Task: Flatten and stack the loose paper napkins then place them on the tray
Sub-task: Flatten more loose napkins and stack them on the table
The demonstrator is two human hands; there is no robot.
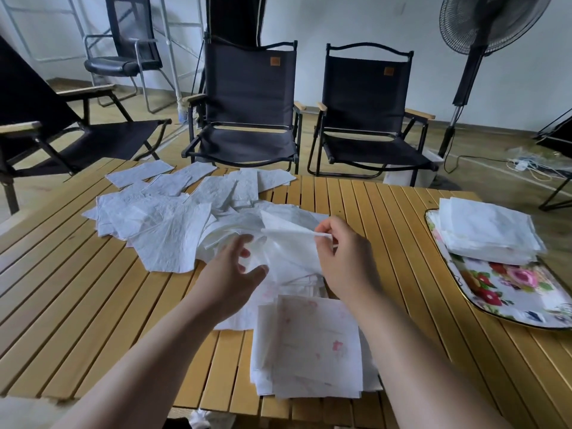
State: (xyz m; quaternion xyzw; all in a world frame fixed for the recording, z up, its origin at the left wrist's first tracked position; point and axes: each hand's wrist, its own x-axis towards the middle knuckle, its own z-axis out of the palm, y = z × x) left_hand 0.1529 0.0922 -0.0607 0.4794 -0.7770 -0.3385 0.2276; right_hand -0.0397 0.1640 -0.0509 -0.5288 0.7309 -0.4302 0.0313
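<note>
Several loose white paper napkins (173,209) lie scattered over the middle and far left of the slatted wooden table (77,289). My right hand (343,258) pinches the corner of one crumpled napkin (288,233) and holds it lifted over the pile. My left hand (230,274) reaches in beside that napkin, fingers loosely spread, touching its lower edge. A flattened stack of napkins (312,348) with faint pink marks lies near the table's front edge, below my hands. At the right a floral tray (507,292) carries another neat stack of napkins (486,232).
Three black folding chairs (247,103) stand beyond the table's far edge. A standing fan (476,57) and cables on the floor are at the back right. A crumpled bit of paper (210,421) lies below the table's front edge.
</note>
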